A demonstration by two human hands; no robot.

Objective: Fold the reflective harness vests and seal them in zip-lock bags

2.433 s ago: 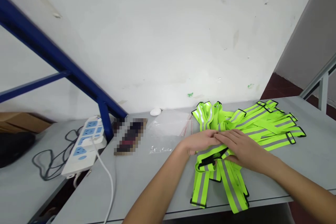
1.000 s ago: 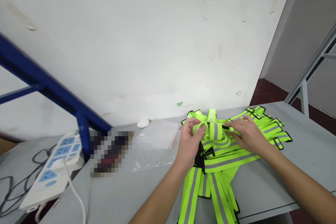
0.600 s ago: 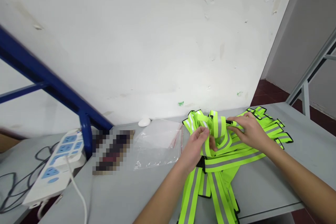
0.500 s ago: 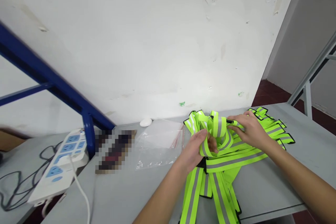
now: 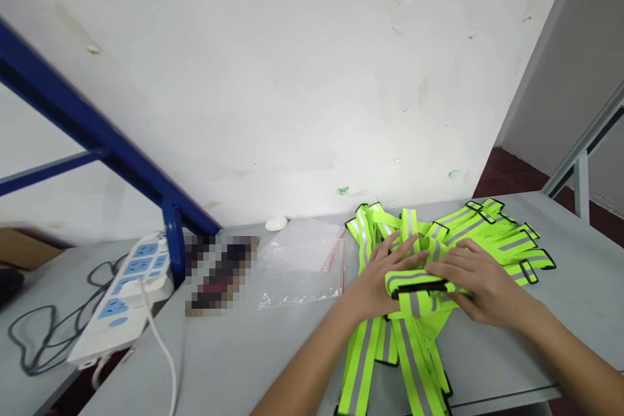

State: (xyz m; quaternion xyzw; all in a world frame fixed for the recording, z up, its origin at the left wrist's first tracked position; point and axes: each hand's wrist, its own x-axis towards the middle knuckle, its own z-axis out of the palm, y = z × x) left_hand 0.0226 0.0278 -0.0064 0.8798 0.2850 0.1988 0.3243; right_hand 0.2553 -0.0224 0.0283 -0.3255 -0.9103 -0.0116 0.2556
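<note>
A neon-yellow reflective strap (image 5: 414, 299) with a grey stripe is looped and folded between my hands. My left hand (image 5: 373, 283) is at its left end, fingers spread behind the folded layers and thumb hidden by them. My right hand (image 5: 480, 279) pinches the strap's right side between thumb and fingers. A black strip on the strap's edge faces me. Beneath my hands lies a pile of similar straps (image 5: 412, 364) with black-edged ends, some running toward the table's front edge and others fanned out (image 5: 519, 244) to the right.
Clear plastic bags (image 5: 302, 270) lie on the grey table (image 5: 229, 364) left of the straps, a white rounded object (image 5: 276, 223) behind them. Further left are a pixelated item (image 5: 221, 276), a blue metal frame (image 5: 173, 234) and a white power strip (image 5: 124, 296) with cables. A wall (image 5: 292, 91) rises behind.
Both hands have come down and nearer to me with the strap. Its open loops are now folded flatter, with the black strip facing me. The view has shifted slightly.
</note>
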